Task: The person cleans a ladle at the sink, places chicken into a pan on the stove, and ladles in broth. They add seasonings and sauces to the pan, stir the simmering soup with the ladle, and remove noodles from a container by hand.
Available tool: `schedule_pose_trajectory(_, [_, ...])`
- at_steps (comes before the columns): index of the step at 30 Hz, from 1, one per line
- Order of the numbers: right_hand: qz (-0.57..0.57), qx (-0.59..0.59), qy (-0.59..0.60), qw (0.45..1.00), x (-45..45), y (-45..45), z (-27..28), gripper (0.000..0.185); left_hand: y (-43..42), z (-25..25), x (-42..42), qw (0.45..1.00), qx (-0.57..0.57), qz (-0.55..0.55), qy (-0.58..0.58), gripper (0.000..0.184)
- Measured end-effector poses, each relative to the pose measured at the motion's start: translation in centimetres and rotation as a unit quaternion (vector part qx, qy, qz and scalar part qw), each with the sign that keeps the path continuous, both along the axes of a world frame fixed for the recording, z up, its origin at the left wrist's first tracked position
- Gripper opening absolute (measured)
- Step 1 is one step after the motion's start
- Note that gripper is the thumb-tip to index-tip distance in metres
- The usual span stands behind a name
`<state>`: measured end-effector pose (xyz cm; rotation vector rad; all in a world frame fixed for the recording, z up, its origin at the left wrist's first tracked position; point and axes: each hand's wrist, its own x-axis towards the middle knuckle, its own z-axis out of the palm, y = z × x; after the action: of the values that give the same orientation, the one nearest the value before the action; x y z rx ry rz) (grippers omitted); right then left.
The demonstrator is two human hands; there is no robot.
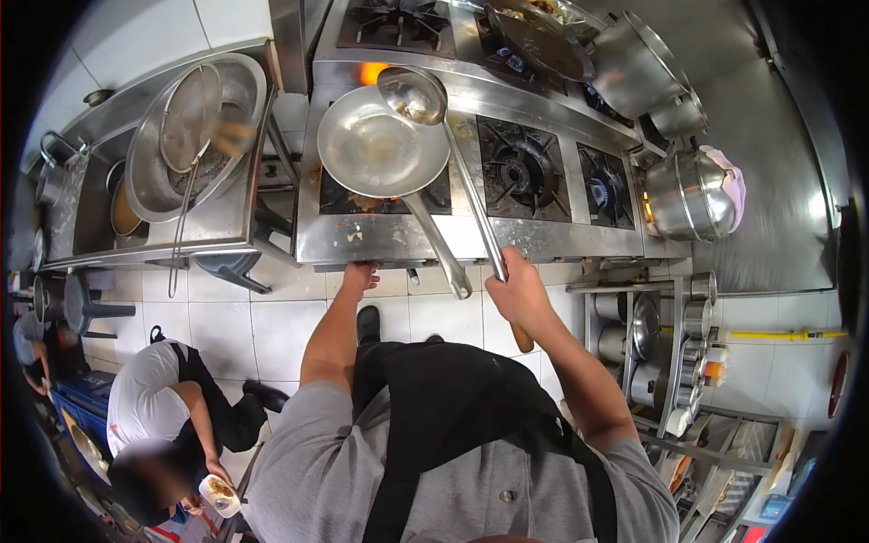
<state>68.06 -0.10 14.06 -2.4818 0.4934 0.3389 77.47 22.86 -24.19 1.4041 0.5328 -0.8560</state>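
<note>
My right hand [518, 288] is wrapped round the wooden-ended handle of a long metal ladle [415, 94]. The ladle's bowl hangs over the upper right rim of a pan [376, 149], which sits on a front burner. The pan's handle points down toward me, left of my right hand. At the stove's front edge [398, 228], my left hand [361, 276] reaches to the underside near the knobs; its fingers are partly hidden under the edge.
Steel pots [638, 68] and a cloth-topped pot [692, 195] stand at the stove's right. A sink counter with a large basin [145, 172] and strainer [191, 118] lies left. A person [149, 389] holding a food container [220, 496] is low at the left. A pot shelf [625, 288] stands right.
</note>
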Motion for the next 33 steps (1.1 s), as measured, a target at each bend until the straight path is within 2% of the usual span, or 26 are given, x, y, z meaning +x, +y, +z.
schedule_pose_trajectory(5, [-0.018, -0.001, -0.021, 1.0, -0.5, -0.8, -0.6, 0.025, 0.4, 0.9, -1.3, 0.999, 0.015, 0.019, 0.02, 0.029])
schedule_pose_trajectory(6, [-0.011, -0.004, -0.021, 1.0, -0.4, -1.0, -1.0, 0.025, 1.0, 0.8, -1.7, 0.999, 0.029, -0.024, 0.025, 0.03])
schedule_pose_trajectory(7, [-0.006, -0.005, -0.021, 1.0, -0.4, -1.2, -1.4, 0.025, 1.9, -0.2, -2.3, 0.996, 0.043, -0.068, 0.029, 0.032])
schedule_pose_trajectory(8, [-0.009, -0.001, -0.023, 1.0, -0.4, -1.3, -1.8, 0.025, 3.2, -3.3, -2.9, 0.996, 0.048, -0.07, 0.028, 0.032])
schedule_pose_trajectory(9, [0.005, -0.005, -0.023, 1.0, -0.4, -1.5, -2.3, 0.026, 4.9, -7.4, -3.6, 0.946, 0.111, -0.273, -0.135, 0.034])
schedule_pose_trajectory(11, [0.02, -0.003, -0.024, 1.0, -0.2, -1.8, -3.4, 0.026, 6.2, -6.2, -5.2, 0.89, 0.203, -0.369, -0.174, 0.036])
schedule_pose_trajectory(12, [0.029, -0.023, -0.017, 0.999, -0.1, -1.9, -4.0, 0.026, 6.4, -2.7, -6.3, 0.931, 0.236, -0.271, -0.061, 0.036])
schedule_pose_trajectory(14, [0.036, -0.038, -0.011, 0.999, 0.3, -2.2, -5.3, 0.026, 8.4, -2.6, -7.8, 0.899, 0.24, -0.36, -0.065, 0.035])
schedule_pose_trajectory(16, [0.08, -0.082, -0.017, 0.993, 0.9, -3.0, -6.5, 0.029, 9.8, -2.2, -9.0, 0.89, 0.248, -0.383, -0.019, 0.035])
schedule_pose_trajectory(18, [0.091, -0.088, -0.015, 0.992, 1.1, -3.4, -6.9, 0.028, 12.2, -5.3, -10.6, 0.893, 0.219, -0.387, -0.073, 0.034])
schedule_pose_trajectory(20, [0.073, -0.075, -0.023, 0.994, 0.4, -3.3, -7.0, 0.029, 12.9, -5.1, -11.2, 0.898, 0.219, -0.375, -0.062, 0.032])
schedule_pose_trajectory(21, [0.069, -0.074, -0.025, 0.995, -0.2, -3.4, -6.9, 0.029, 12.7, -4.5, -11.1, 0.917, 0.224, -0.329, -0.008, 0.032])
schedule_pose_trajectory(22, [0.062, -0.029, -0.061, 0.996, -1.2, -3.4, -6.4, 0.026, 12.1, -2.6, -11.1, 0.93, 0.227, -0.284, 0.048, 0.032])
schedule_pose_trajectory(24, [0.038, 0.013, -0.101, 0.994, -2.8, -4.2, -4.2, 0.024, 11.8, -2.0, -11.6, 0.922, 0.234, -0.306, 0.016, 0.037])
schedule_pose_trajectory(25, [-0.027, 0.17, -0.041, 0.984, -3.6, -4.6, -2.3, 0.024, 11.6, -1.9, -11.7, 0.916, 0.24, -0.322, -0.014, 0.043])
schedule_pose_trajectory(26, [-0.092, 0.324, 0.014, 0.941, -4.6, -5.3, -0.9, 0.025, 11.2, -2.4, -11.3, 0.911, 0.245, -0.327, 0.052, 0.033])
schedule_pose_trajectory(27, [-0.122, 0.409, 0.016, 0.904, -5.9, -6.4, 0.0, 0.026, 10.9, -2.9, -11.8, 0.901, 0.251, -0.354, -0.011, 0.046])
schedule_pose_trajectory(28, [-0.147, 0.408, -0.005, 0.901, -7.1, -7.7, 0.6, 0.026, 10.4, -3.5, -11.9, 0.893, 0.255, -0.37, -0.024, 0.045])
schedule_pose_trajectory(29, [-0.178, 0.492, 0.011, 0.852, -8.7, -9.2, 1.2, 0.028, 9.5, -1.7, -11.8, 0.867, 0.253, -0.421, -0.078, 0.044])
schedule_pose_trajectory(30, [-0.21, 0.57, 0.014, 0.794, -10.9, -10.9, 1.7, 0.03, 9.7, -2.0, -11.0, 0.704, 0.209, -0.596, -0.326, 0.041])
schedule_pose_trajectory(31, [-0.229, 0.591, 0.005, 0.773, -13.5, -12.3, 2.1, 0.03, 8.0, -1.3, -10.7, 0.546, 0.277, -0.687, -0.392, 0.034])
schedule_pose_trajectory(32, [-0.246, 0.61, -0.008, 0.753, -16.0, -13.7, 2.2, 0.03, 7.2, -0.3, -11.1, 0.61, 0.288, -0.661, -0.327, 0.03])
schedule_pose_trajectory(33, [-0.26, 0.614, -0.019, 0.745, -18.7, -15.2, 2.3, 0.028, 5.8, 0.0, -11.1, 0.619, 0.273, -0.666, -0.315, 0.03])
